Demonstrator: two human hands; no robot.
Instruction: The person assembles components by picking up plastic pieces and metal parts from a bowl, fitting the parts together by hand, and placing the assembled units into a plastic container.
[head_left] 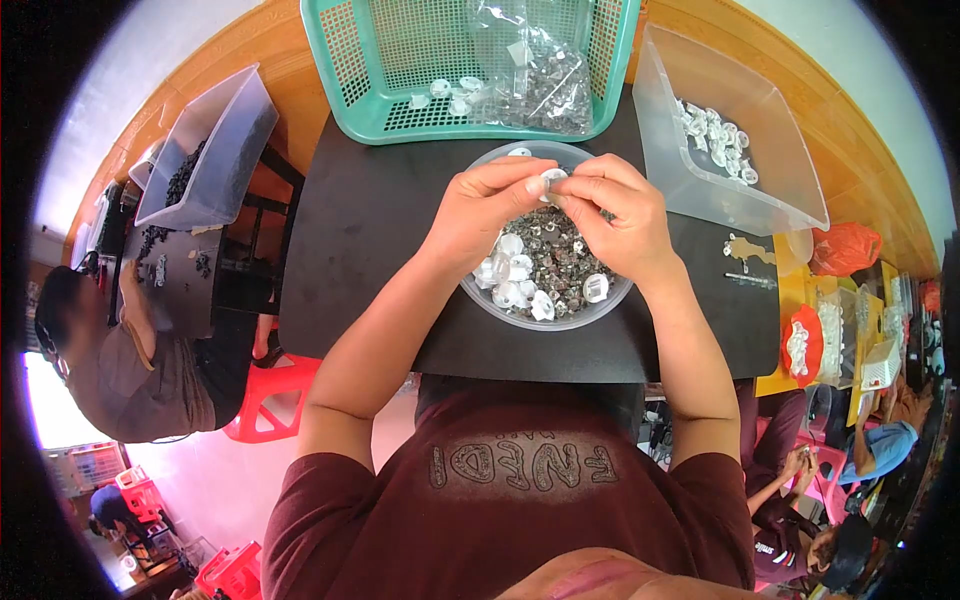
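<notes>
2-handed grip (490,203) (622,212) on white piece (551,176) near bowl rim (492,158)

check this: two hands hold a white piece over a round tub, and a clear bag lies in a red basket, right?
The basket is green, not red, as the head view shows. The left hand and right hand do hold a white piece over the round tub, and the clear bag lies in the basket.

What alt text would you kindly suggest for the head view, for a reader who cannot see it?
The left hand and right hand hold a white part over a bowl of shiny bits and white pieces on a dark table. Beyond is a green basket; to the right, a clear bin.
</notes>
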